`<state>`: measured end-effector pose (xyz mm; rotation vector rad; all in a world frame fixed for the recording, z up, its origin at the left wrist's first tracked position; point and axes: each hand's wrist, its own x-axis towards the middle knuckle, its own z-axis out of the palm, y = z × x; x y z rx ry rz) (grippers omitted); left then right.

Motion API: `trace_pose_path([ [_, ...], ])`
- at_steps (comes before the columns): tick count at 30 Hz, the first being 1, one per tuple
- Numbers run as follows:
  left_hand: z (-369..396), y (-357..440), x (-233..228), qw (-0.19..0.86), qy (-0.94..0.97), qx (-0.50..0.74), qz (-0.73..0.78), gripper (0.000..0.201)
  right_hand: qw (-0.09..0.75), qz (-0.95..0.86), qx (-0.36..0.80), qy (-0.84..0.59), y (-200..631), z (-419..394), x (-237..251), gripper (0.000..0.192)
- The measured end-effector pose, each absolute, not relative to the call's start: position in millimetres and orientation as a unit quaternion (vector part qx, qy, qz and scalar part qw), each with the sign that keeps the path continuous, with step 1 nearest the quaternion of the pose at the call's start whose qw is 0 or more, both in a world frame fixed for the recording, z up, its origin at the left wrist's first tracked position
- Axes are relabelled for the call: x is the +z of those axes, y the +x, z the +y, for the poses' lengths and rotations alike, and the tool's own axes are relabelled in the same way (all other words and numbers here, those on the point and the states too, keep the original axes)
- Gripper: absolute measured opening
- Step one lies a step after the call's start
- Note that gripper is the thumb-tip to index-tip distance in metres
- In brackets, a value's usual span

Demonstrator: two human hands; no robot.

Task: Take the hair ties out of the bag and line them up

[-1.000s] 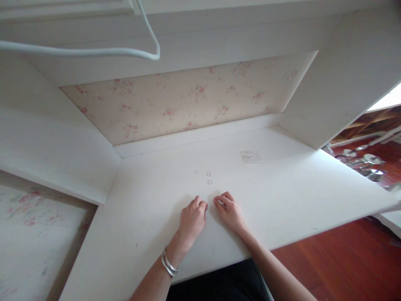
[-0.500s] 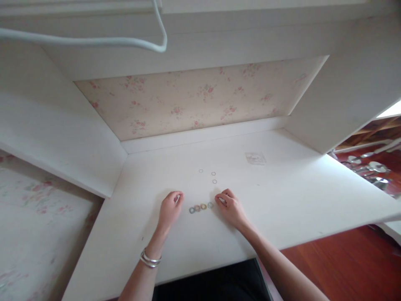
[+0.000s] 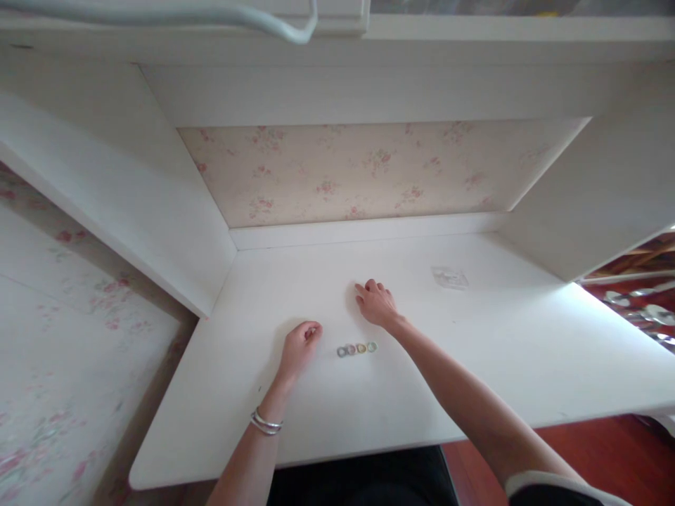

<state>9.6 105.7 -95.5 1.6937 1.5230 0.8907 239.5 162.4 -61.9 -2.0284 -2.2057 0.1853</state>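
Observation:
My left hand (image 3: 299,346) rests on the white tabletop with thumb and fingers curled together; whether anything small sits between the tips is hidden. To its right, several ring-like bands (image 3: 361,348) lie in a short row, bluish grey, pinkish, yellow and pale green. My right hand (image 3: 376,302) reaches farther back, its index finger stretched toward the surface and the thumb a little apart. Nothing shows in its grip. The spot where thin rings lay is covered by this hand, so those rings are not visible.
A clear flat packet (image 3: 450,277) lies on the white table (image 3: 253,295) at the back right. Side panels and a low back ledge (image 3: 369,230) bound the surface. A white cable (image 3: 237,17) hangs across the top left. Shiny metal objects (image 3: 640,302) stand at the far right.
My right hand has moved from beside the row of bands to the back, over where the thin rings lay. My left hand stays near the row. The camera view has shifted.

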Motion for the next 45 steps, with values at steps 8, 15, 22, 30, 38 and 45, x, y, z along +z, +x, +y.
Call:
trace_pose_path([
  [8, 106, 9, -96, 0.344, 0.67, 0.33, 0.569, 0.032, 0.079, -0.743, 0.063, -0.661, 245, 149, -73, 0.028],
  [15, 104, 12, -94, 0.334, 0.684, 0.313, 0.569, 0.03, 0.11, -0.754, 0.089, -0.641, 259, 102, -73, 0.026],
  [22, 103, 13, -93, 0.319, 0.692, 0.3, 0.574, 0.028, 0.208, -0.745, 0.131, -0.62, 260, 51, -72, 0.026],
  [30, 102, 14, -95, 0.305, 0.696, 0.306, 0.573, 0.029, 0.164, -0.77, 0.098, -0.608, 255, 38, -81, 0.026],
  [38, 101, 14, -94, 0.306, 0.697, 0.305, 0.572, 0.028, 0.148, -0.77, 0.087, -0.615, 252, 37, -78, 0.021],
  [45, 101, 14, -94, 0.299, 0.7, 0.301, 0.574, 0.028, 0.112, -0.778, 0.071, -0.614, 245, 39, -76, 0.027],
])
